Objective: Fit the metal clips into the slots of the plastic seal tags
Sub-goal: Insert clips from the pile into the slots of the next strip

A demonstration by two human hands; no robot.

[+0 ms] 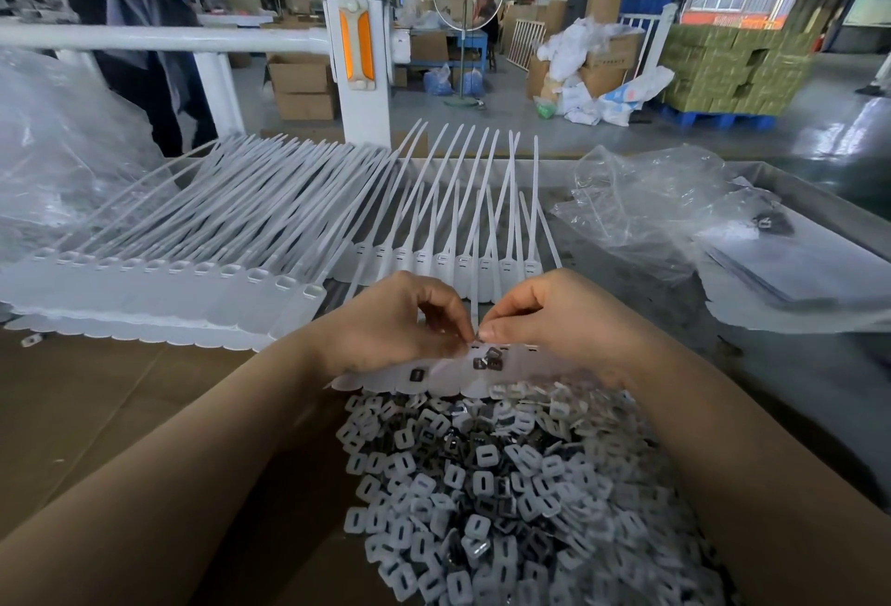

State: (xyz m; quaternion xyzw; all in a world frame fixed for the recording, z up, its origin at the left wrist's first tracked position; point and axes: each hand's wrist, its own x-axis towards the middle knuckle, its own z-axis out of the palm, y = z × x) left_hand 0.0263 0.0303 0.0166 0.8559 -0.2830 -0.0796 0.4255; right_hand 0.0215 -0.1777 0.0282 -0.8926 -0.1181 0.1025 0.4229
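Observation:
A strip of joined white plastic seal tags [434, 381] lies in front of me, tails pointing away. A few small metal clips [488, 359] rest loose on it, one more clip [416, 374] to the left. My left hand [395, 321] and my right hand [554, 316] meet above the strip, fingertips pinched together at a slot near the strip's top edge. What sits between the fingertips is too small to make out. A big heap of metal clips [482, 485] fills the space between my forearms.
A stack of seal tag strips [159, 287] lies to the left, another row of tags [458, 263] behind my hands. Crumpled clear plastic bags [646, 210] sit at the right and far left. Brown cardboard [96, 412] covers the table. A white railing post [359, 51] stands behind.

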